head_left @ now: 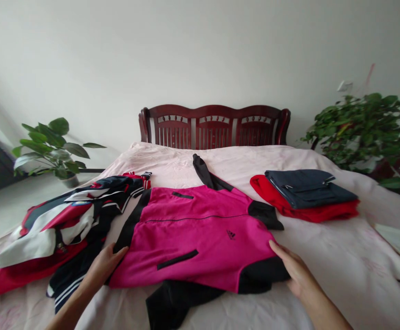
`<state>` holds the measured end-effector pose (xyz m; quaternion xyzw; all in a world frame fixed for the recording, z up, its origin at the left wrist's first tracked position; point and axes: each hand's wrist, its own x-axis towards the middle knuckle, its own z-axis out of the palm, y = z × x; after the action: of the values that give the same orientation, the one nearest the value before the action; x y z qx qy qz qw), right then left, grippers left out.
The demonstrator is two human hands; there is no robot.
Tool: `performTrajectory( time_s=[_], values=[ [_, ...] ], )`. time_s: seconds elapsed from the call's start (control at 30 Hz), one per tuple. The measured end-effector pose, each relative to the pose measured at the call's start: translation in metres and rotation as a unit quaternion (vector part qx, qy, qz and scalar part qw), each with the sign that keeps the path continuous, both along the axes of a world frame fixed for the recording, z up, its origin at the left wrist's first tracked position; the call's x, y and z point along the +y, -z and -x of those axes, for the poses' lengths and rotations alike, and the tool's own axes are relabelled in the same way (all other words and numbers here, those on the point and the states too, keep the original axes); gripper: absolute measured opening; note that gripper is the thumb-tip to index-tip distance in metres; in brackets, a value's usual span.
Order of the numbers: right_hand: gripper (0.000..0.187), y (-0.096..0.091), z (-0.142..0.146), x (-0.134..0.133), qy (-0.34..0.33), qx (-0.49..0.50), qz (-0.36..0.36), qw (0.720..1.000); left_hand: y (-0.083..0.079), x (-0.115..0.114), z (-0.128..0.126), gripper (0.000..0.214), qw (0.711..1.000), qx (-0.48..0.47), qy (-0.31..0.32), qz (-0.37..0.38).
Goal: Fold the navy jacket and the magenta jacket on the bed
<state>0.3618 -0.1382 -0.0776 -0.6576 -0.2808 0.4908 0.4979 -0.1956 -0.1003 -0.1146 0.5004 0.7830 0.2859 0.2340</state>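
Observation:
A magenta jacket (193, 233) with black sleeves and a black hem lies spread sideways on the bed, its front facing up. A dark zip line runs across its middle, and a small black logo sits on the chest. My left hand (105, 263) pinches the black hem at the jacket's left end, thumb on top and fingers hidden underneath. At the opposite end, my right hand (294, 270) grips the shoulder edge beside the black panel, its thumb over the magenta cloth. One sleeve stretches toward the headboard; the other bends toward me.
Rumpled red, white and navy clothes (72, 224) are heaped on the left. On the right, folded navy garment (306, 188) rests on folded red cloth (337, 211). A pink sheet (327, 270) covers the bed below the wooden headboard (213, 128). Potted plants (53, 144) flank it.

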Motion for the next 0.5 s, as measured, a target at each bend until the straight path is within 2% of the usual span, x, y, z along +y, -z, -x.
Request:
performTrajectory(
  time_s=[0.13,0.27,0.37,0.43,0.5],
  values=[
    [0.054,0.003,0.01,-0.014,-0.02,0.028,0.015,0.999,-0.009,-0.006,-0.006,0.044,0.999,-0.052,0.01,-0.01],
    [0.054,0.009,0.01,-0.016,-0.056,0.021,0.0,0.998,-0.009,-0.017,-0.008,0.042,0.999,-0.03,0.003,-0.026],
    [0.054,0.027,-0.016,-0.012,-0.034,-0.116,-0.025,0.992,-0.004,-0.022,-0.003,0.039,1.0,0.0,-0.007,-0.015],
    [0.051,0.042,-0.041,-0.005,-0.062,-0.188,-0.032,0.98,-0.003,-0.021,0.002,0.037,1.0,-0.001,0.0,0.003],
    [0.046,0.052,-0.066,0.007,-0.101,-0.219,-0.021,0.97,-0.007,-0.015,0.006,0.035,1.0,-0.021,0.012,0.019]
  ],
)
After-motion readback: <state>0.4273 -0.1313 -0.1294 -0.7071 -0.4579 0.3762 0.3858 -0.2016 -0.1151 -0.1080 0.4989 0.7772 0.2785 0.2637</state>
